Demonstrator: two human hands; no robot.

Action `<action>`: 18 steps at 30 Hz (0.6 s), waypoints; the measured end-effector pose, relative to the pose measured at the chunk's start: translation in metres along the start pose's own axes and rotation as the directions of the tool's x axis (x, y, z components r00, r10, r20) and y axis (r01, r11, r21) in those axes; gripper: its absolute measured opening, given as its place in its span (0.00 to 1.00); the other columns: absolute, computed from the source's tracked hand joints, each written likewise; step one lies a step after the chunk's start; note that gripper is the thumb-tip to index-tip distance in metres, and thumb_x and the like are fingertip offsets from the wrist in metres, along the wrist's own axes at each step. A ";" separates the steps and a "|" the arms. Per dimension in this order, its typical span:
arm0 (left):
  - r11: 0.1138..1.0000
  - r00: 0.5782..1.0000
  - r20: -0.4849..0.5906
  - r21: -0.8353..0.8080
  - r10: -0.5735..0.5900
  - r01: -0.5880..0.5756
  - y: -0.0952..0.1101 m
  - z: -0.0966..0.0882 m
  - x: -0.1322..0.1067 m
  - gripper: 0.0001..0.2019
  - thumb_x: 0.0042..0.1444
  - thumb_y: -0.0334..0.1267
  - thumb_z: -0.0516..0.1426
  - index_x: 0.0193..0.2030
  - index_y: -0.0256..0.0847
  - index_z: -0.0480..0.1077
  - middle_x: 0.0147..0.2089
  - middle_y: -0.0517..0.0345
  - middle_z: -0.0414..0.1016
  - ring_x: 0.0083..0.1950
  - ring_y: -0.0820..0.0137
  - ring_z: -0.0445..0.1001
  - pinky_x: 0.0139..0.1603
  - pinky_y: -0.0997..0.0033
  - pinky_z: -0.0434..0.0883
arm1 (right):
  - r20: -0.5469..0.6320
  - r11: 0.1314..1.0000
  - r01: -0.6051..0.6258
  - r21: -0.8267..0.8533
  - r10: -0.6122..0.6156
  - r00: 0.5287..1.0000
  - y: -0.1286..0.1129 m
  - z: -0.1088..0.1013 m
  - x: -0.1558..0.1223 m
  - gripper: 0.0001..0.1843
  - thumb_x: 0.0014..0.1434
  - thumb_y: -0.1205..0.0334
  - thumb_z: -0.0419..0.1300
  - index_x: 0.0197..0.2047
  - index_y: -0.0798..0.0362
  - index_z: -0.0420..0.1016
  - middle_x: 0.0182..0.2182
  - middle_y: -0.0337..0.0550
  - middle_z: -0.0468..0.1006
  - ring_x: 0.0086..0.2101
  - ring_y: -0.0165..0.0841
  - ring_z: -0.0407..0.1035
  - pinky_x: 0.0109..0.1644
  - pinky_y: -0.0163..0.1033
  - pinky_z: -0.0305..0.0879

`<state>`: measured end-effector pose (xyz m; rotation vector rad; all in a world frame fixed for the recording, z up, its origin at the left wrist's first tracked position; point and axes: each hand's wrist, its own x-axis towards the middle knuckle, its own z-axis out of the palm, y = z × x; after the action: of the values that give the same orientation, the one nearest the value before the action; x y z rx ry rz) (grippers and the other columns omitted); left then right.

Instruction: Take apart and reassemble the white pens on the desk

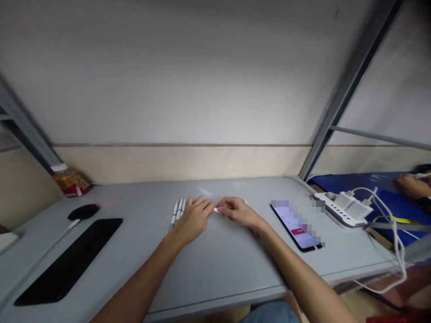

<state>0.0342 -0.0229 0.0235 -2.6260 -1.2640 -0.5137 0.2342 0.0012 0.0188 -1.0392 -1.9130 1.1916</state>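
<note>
Your left hand point(195, 216) and right hand point(236, 211) both hold the slim white plastic-looking pen point(216, 209), fingers narrowed on it, its long axis running crosswise between them, neither hand nearer.

A white pen point(216, 209), mostly hidden, is held crosswise.

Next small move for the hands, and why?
Probably a gentle outward pull by the right hand, left hand steady: both seem to pinch one small white item, perhaps a pen like the pens beside the left hand.
</note>
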 end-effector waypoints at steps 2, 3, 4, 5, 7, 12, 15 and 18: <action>0.996 0.995 -0.052 -0.036 -0.086 0.084 -0.005 0.001 0.000 0.11 0.65 0.33 0.44 0.41 0.41 0.67 0.39 0.53 0.71 0.42 0.64 0.65 0.42 0.61 0.59 | -0.104 0.998 -0.035 0.056 0.040 0.994 0.003 -0.003 0.003 0.18 0.54 0.48 0.62 0.37 0.56 0.76 0.21 0.34 0.67 0.21 0.25 0.58 0.26 0.32 0.53; 0.991 0.989 -0.081 -0.066 -0.125 0.120 -0.008 0.001 -0.001 0.12 0.66 0.36 0.44 0.43 0.42 0.67 0.40 0.53 0.72 0.44 0.64 0.66 0.43 0.61 0.59 | -0.138 0.993 -0.039 0.112 0.055 0.989 0.004 -0.005 0.004 0.18 0.53 0.49 0.63 0.36 0.56 0.76 0.20 0.33 0.66 0.21 0.25 0.57 0.26 0.32 0.53; 0.985 0.985 -0.094 -0.112 -0.144 0.133 -0.010 0.001 -0.001 0.12 0.66 0.38 0.44 0.44 0.42 0.67 0.41 0.54 0.72 0.45 0.64 0.66 0.44 0.62 0.59 | -0.167 0.982 -0.032 0.186 0.064 0.984 0.005 -0.006 0.005 0.17 0.51 0.49 0.64 0.34 0.56 0.76 0.19 0.33 0.66 0.21 0.25 0.57 0.26 0.32 0.53; 0.980 0.987 -0.087 -0.159 -0.138 0.123 -0.012 0.000 -0.001 0.12 0.67 0.39 0.44 0.45 0.43 0.67 0.42 0.55 0.72 0.46 0.65 0.67 0.45 0.63 0.60 | -0.193 0.960 -0.012 0.278 0.068 0.979 0.005 -0.007 0.006 0.16 0.51 0.50 0.65 0.34 0.56 0.76 0.20 0.34 0.67 0.21 0.25 0.58 0.26 0.32 0.54; 0.972 0.991 -0.068 -0.213 -0.114 0.098 -0.015 -0.001 -0.002 0.13 0.66 0.41 0.44 0.47 0.45 0.67 0.44 0.56 0.72 0.47 0.65 0.67 0.48 0.63 0.60 | -0.233 0.875 0.050 0.482 0.073 0.970 0.003 -0.009 0.007 0.15 0.50 0.52 0.66 0.33 0.56 0.74 0.26 0.38 0.71 0.26 0.26 0.63 0.30 0.32 0.59; 0.959 0.950 -0.133 -0.075 -0.282 0.275 -0.027 0.000 -0.005 0.11 0.64 0.39 0.46 0.45 0.42 0.67 0.47 0.51 0.72 0.50 0.60 0.65 0.49 0.56 0.60 | -0.190 0.494 0.088 0.865 0.161 0.968 0.001 -0.016 0.007 0.14 0.55 0.54 0.62 0.42 0.52 0.69 0.24 0.34 0.67 0.22 0.25 0.60 0.25 0.30 0.58; 0.903 0.895 -0.146 0.026 -0.421 0.429 -0.040 0.000 -0.007 0.12 0.59 0.36 0.48 0.48 0.42 0.66 0.49 0.47 0.71 0.53 0.54 0.64 0.49 0.52 0.60 | -0.182 0.398 0.102 0.912 0.169 0.969 0.001 -0.022 0.005 0.17 0.57 0.59 0.60 0.50 0.45 0.64 0.20 0.29 0.58 0.16 0.22 0.46 0.17 0.26 0.40; 0.856 0.854 -0.085 0.028 -0.513 0.517 -0.050 0.002 -0.010 0.14 0.58 0.39 0.49 0.49 0.41 0.66 0.52 0.45 0.69 0.55 0.52 0.62 0.49 0.50 0.61 | -0.188 0.370 0.127 0.920 0.134 0.973 0.002 -0.025 0.003 0.19 0.58 0.61 0.59 0.51 0.40 0.61 0.20 0.28 0.54 0.16 0.22 0.41 0.18 0.26 0.34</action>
<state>-0.0104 0.0018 0.0188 -2.1788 -1.9355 -0.6372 0.2540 0.0146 0.0271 -0.4623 -0.7135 1.7270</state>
